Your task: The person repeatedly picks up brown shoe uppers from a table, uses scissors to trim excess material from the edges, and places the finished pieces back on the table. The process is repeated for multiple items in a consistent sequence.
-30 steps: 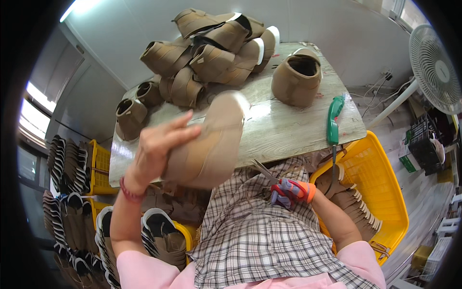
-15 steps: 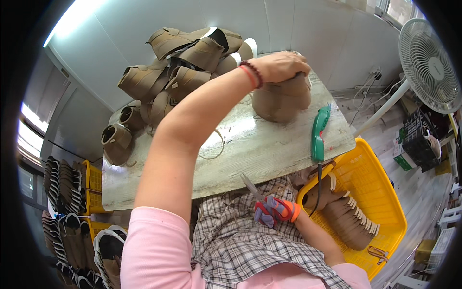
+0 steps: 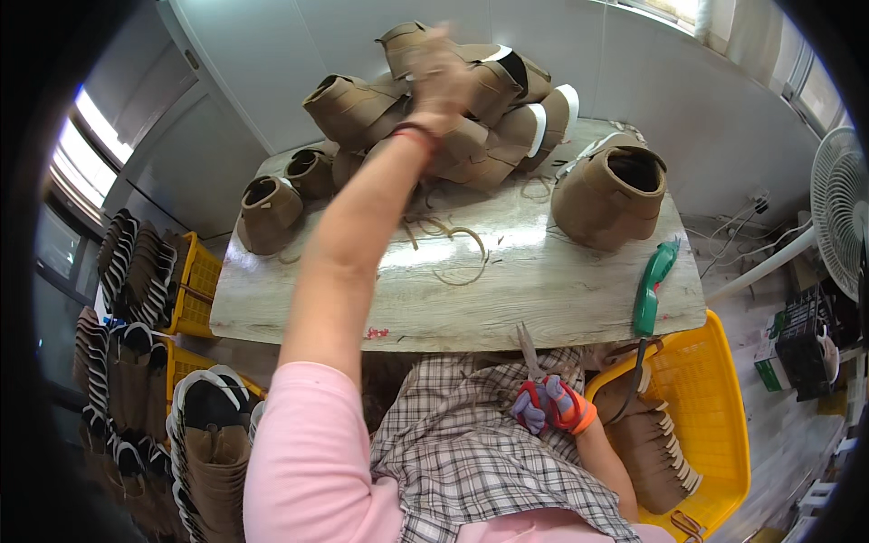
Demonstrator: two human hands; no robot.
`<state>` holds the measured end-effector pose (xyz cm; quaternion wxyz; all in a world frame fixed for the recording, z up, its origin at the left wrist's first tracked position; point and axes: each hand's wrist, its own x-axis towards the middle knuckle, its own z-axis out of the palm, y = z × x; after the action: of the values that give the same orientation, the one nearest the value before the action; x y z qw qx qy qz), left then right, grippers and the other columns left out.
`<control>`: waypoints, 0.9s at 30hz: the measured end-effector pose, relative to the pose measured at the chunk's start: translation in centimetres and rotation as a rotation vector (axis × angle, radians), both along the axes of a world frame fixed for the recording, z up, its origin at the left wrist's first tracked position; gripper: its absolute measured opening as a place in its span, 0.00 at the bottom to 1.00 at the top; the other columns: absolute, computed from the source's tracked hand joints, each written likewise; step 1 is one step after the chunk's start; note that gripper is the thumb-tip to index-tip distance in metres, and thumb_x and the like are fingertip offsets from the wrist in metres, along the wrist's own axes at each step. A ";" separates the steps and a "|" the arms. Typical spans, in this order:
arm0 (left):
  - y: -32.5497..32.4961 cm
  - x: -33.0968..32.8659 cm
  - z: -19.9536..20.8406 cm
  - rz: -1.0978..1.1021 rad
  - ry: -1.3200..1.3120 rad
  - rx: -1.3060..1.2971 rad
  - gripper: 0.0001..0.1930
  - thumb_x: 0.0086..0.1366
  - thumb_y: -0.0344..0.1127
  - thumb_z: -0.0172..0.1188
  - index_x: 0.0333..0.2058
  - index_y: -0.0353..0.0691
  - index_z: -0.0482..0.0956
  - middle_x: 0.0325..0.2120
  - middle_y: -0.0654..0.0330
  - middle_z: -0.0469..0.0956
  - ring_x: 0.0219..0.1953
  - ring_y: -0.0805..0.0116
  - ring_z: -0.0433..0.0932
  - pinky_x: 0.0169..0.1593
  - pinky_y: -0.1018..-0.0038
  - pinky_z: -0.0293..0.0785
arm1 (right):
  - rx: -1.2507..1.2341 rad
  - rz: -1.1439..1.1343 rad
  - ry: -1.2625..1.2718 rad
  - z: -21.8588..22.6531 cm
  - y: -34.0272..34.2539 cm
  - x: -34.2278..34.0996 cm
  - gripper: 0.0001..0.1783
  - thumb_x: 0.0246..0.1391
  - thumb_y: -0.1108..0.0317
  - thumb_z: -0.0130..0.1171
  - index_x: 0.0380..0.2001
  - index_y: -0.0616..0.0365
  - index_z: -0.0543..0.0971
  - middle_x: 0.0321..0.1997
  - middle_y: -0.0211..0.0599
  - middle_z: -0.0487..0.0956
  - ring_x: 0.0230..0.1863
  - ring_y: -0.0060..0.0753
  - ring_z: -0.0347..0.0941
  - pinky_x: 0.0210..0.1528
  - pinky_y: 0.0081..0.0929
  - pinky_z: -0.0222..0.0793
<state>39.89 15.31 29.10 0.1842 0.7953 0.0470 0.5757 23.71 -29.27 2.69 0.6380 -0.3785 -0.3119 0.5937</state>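
My left hand [image 3: 441, 89], bare with a bracelet at the wrist, reaches over a heap of brown shoe uppers [image 3: 348, 113] at the back of the table. Motion smears its fingers, so I cannot tell whether they grip an upper. Low in front of my checked apron, my right hand [image 3: 541, 409] in a grey and orange glove is closed round the red handles of scissors [image 3: 528, 351]. Their blades point up past the table's near edge. One brown upper [image 3: 597, 213] stands by itself on the right side of the table, its opening upward.
A green corded hand tool [image 3: 654, 285] lies at the table's [image 3: 299, 303] right edge. Thin offcut strips [image 3: 466, 258] lie mid-table. Beside my right arm, a yellow basket [image 3: 724, 398] holds stacked uppers. More stacked uppers [image 3: 213, 452] stand at lower left. A white fan [image 3: 842, 213] stands at right.
My left hand has let go of the upper at the right of the table and swung left to the heap. The right hand keeps the scissors. The whole view has shifted.
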 end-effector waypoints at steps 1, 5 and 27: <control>4.7 -2.7 -0.6 0.425 0.005 0.141 0.34 0.57 0.29 0.51 0.65 0.35 0.60 0.65 0.46 0.61 0.71 0.44 0.53 0.70 0.47 0.47 | -0.003 0.018 0.030 -0.1 0.0 0.0 0.51 0.63 0.26 0.33 0.44 0.74 0.78 0.21 0.26 0.69 0.22 0.25 0.64 0.30 0.23 0.64; 15.2 -12.9 -3.0 0.785 0.591 0.022 0.34 0.54 0.41 0.64 0.62 0.50 0.69 0.64 0.58 0.65 0.71 0.49 0.54 0.70 0.45 0.43 | -0.032 0.025 0.070 0.2 0.6 0.1 0.52 0.61 0.25 0.34 0.43 0.75 0.78 0.21 0.26 0.68 0.22 0.25 0.64 0.30 0.24 0.65; -9.7 -46.5 -8.4 -0.290 -0.331 -1.570 0.21 0.72 0.41 0.57 0.54 0.30 0.75 0.48 0.52 0.79 0.46 0.59 0.79 0.49 0.63 0.78 | -0.387 -0.562 -1.506 11.8 2.8 0.2 0.18 0.49 0.64 0.70 0.40 0.58 0.76 0.30 0.41 0.78 0.32 0.46 0.76 0.36 0.35 0.73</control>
<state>-6.64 5.58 20.71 0.7652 0.3372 0.3058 0.4553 23.92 -26.46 14.44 0.3066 -0.8420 -0.4418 0.0426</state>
